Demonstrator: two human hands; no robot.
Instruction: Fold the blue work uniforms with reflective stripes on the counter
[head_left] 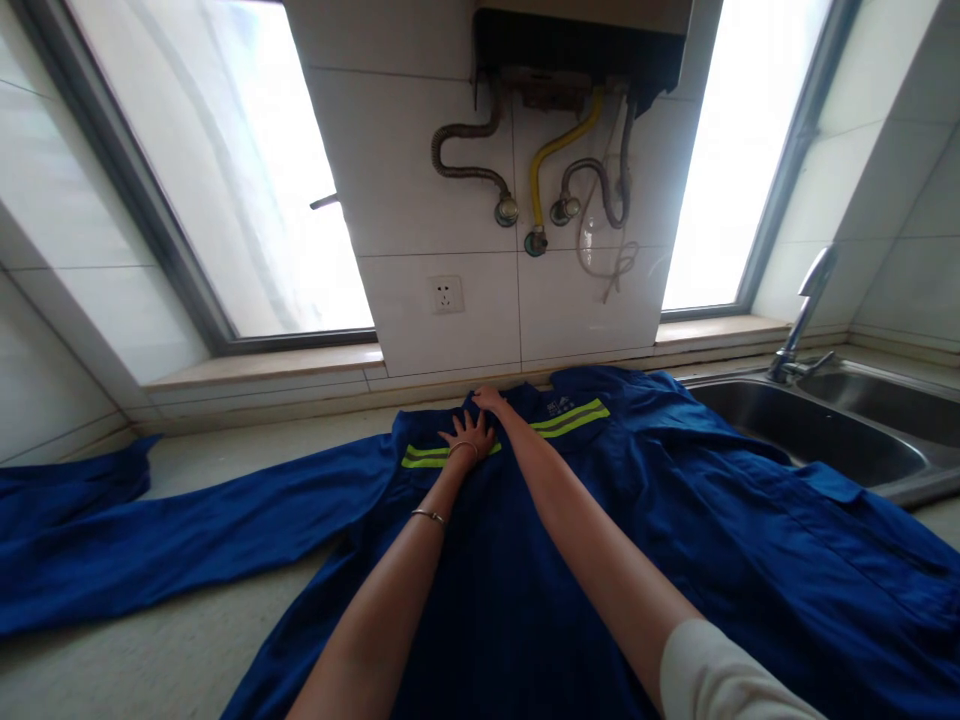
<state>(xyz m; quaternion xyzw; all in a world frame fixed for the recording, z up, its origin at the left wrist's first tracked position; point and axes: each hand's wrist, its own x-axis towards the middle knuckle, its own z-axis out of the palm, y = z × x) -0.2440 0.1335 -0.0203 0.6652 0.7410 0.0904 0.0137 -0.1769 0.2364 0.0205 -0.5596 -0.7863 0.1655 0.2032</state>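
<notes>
A dark blue work jacket (525,560) with yellow-green and grey reflective strips lies spread over the counter, its collar end toward the wall. My left hand (470,436) rests on the chest, fingers spread, partly over the left reflective strip (424,458). Just beyond it, my right hand (489,398) is closed at the collar edge, its fingers pinching the cloth there. Small pale lettering shows above the right reflective strip (574,418). One sleeve (285,500) stretches to the left, and the cloth on the right lies bunched and creased.
A steel double sink (892,462) with a tall faucet (806,300) is at the right, the jacket reaching its edge. Pipes and a yellow hose (537,180) hang below a wall heater (581,45). A socket (447,294) sits on the tiled wall between two windows.
</notes>
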